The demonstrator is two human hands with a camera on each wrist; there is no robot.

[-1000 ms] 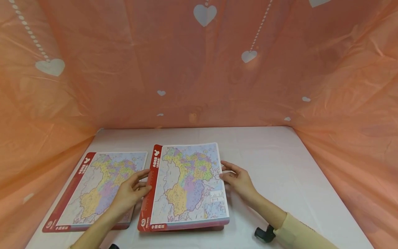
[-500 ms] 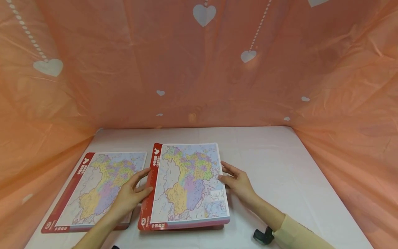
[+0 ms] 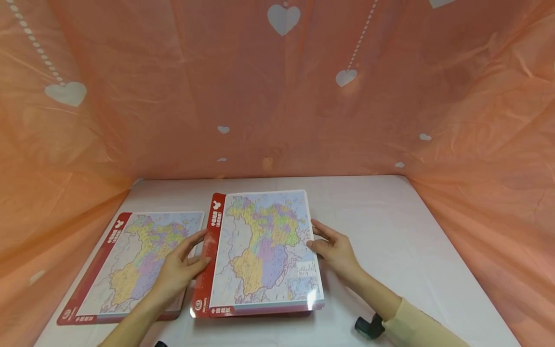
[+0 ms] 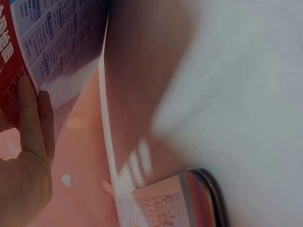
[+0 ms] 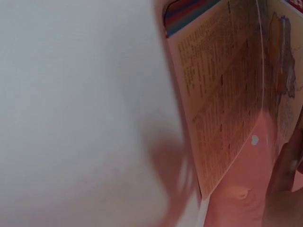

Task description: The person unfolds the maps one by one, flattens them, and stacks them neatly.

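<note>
A colourful map sheet (image 3: 260, 246) with a red left border is held just above a stack of like sheets (image 3: 260, 312) in the middle of the white table (image 3: 390, 231). My left hand (image 3: 201, 248) pinches the sheet's red left edge and my right hand (image 3: 313, 235) pinches its right edge. The left wrist view shows my fingers (image 4: 31, 123) on the red edge and the sheet's printed underside (image 4: 52, 52). The right wrist view shows the same printed underside (image 5: 222, 94) tilted up over the stack's striped edge (image 5: 189, 12).
A second map (image 3: 134, 260) lies flat at the left, close beside the stack. Pink plastic curtains with white hearts (image 3: 260, 96) close in the table at the back and on both sides. A black wrist camera mount (image 3: 368, 326) sits on my right sleeve.
The map sheet has risen off the stack and shifted slightly away from me, still held at both edges by my hands.
</note>
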